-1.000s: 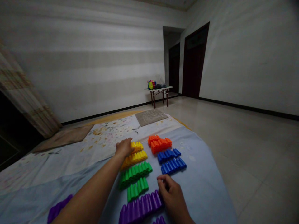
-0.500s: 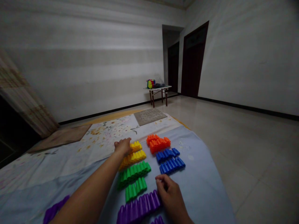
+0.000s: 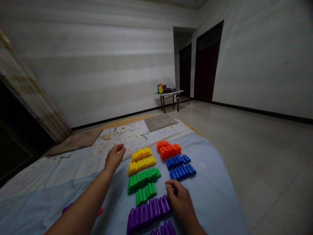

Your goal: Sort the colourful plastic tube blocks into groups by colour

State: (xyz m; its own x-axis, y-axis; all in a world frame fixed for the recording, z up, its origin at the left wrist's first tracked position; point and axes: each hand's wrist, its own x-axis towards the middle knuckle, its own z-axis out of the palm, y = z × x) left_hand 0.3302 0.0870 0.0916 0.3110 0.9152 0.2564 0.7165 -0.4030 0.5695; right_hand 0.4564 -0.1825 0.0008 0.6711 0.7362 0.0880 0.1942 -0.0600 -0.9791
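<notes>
My left hand [image 3: 115, 158] hovers over the cloth, left of two rows of yellow plastic tube-like pieces [image 3: 142, 164]. Its fingers are loosely bent, with a gap at the thumb and no object visible between them. My right hand [image 3: 180, 198] rests beside a long row of purple pieces [image 3: 149, 213], fingers curled inward; whatever they may hold is hidden. Green rows [image 3: 144, 179] lie between yellow and purple. To the right are orange pieces [image 3: 170, 150] and blue rows [image 3: 183, 171]. More purple pieces [image 3: 165, 229] are cut off at the bottom edge.
The pieces lie on a light blue and floral cloth [image 3: 207, 195]. A grey mat [image 3: 160, 122] and a brown mat [image 3: 75, 143] lie toward its far side. Left of my forearm, a purple piece [image 3: 66, 208] and a red bit [image 3: 100, 211] partly show. A small table [image 3: 168, 94] stands by the wall.
My left hand has moved left, away from the yellow pieces, which now show fully. My right hand stays beside the purple row. The view has shifted slightly.
</notes>
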